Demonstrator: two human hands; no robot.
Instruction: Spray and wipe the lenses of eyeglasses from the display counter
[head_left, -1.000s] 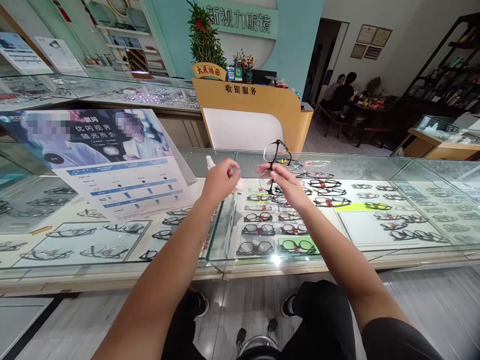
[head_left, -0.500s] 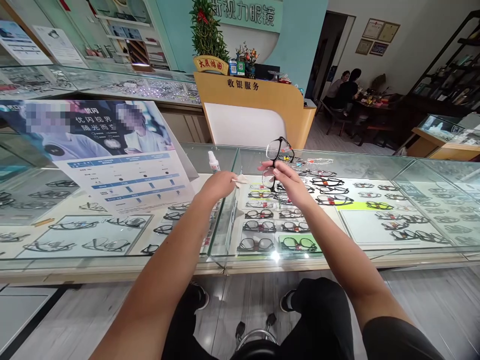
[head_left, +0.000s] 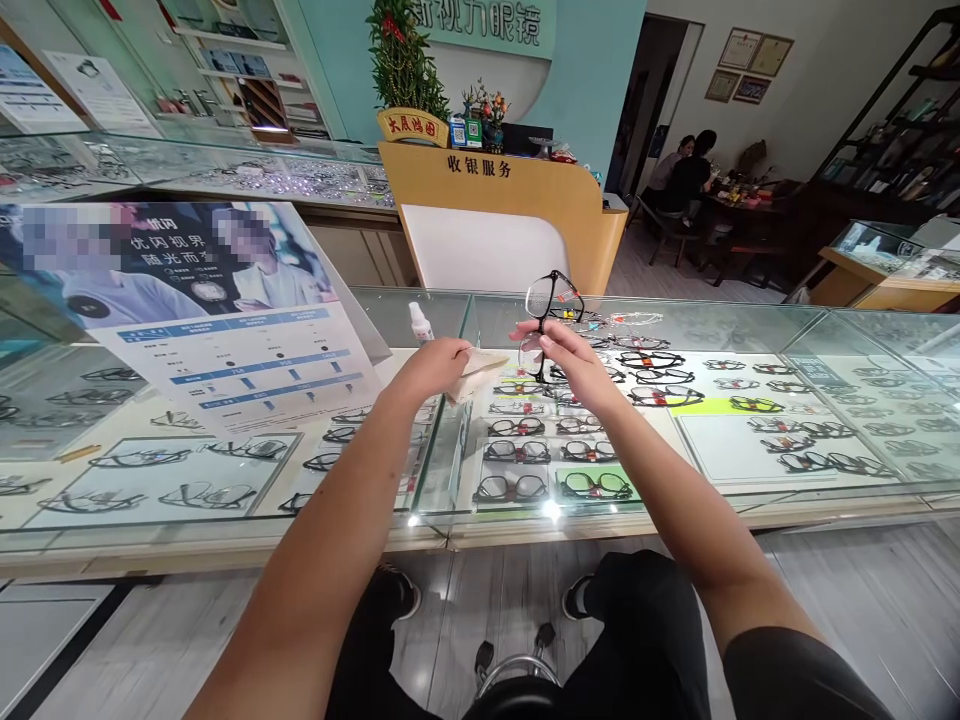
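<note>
My right hand point(head_left: 564, 357) is closed on a pair of black-framed glasses point(head_left: 551, 301), held upright above the glass counter point(head_left: 735, 330). My left hand point(head_left: 429, 367) is closed on a pale cloth point(head_left: 480, 368), lifted just off the counter top and close to the glasses. A small white spray bottle point(head_left: 420, 323) stands on the glass just behind my left hand.
A tilted advertising board point(head_left: 217, 310) leans on the counter at the left. Several spectacle frames point(head_left: 555, 450) lie in rows under the glass. A yellow cashier desk point(head_left: 510, 215) stands behind. Two people sit at a table point(head_left: 686, 180) at the back right.
My left hand has dropped from near the glasses to the counter, taken hold of the cloth and raised it. The right hand with the glasses has stayed roughly in place.
</note>
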